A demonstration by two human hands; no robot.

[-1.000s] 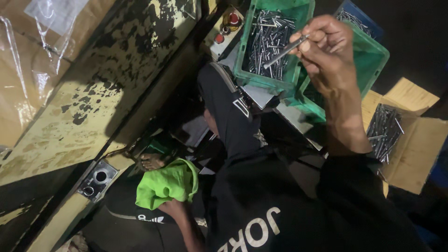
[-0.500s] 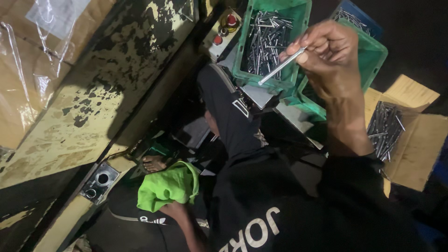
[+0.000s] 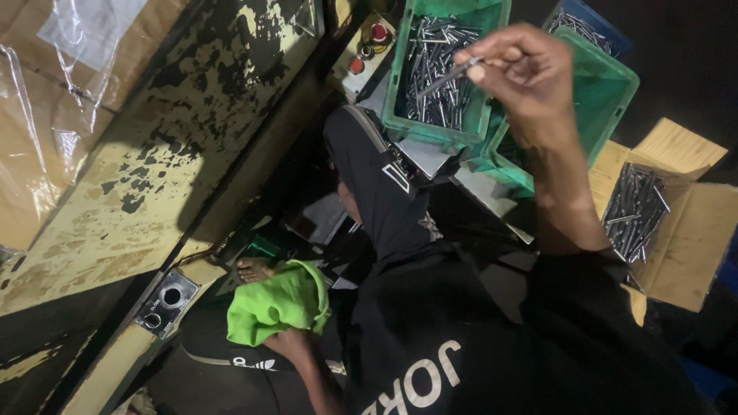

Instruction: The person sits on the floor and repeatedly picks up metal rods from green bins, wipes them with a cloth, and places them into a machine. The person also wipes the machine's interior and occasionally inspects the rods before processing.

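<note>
Metal pin (image 3: 450,75), thin and grey, sits pinched between the thumb and fingertips of the right hand (image 3: 519,73), held up at the far side of the scene above a green crate (image 3: 400,77). That crate is heaped with many more pins of the same kind. Just to its right stands a second green crate (image 3: 607,92), and a blue bin (image 3: 584,19) with more pins shows behind it. Further right and nearer, an open cardboard box (image 3: 684,238) holds another pile of pins. The left hand (image 3: 288,342) is low and near, its fingers closed round a bright green cloth (image 3: 273,303) bunched over the lap. To the left runs a worn yellow machine surface (image 3: 192,138) with chipped paint; red buttons (image 3: 378,32) sit at its far end beside the crate.
</note>
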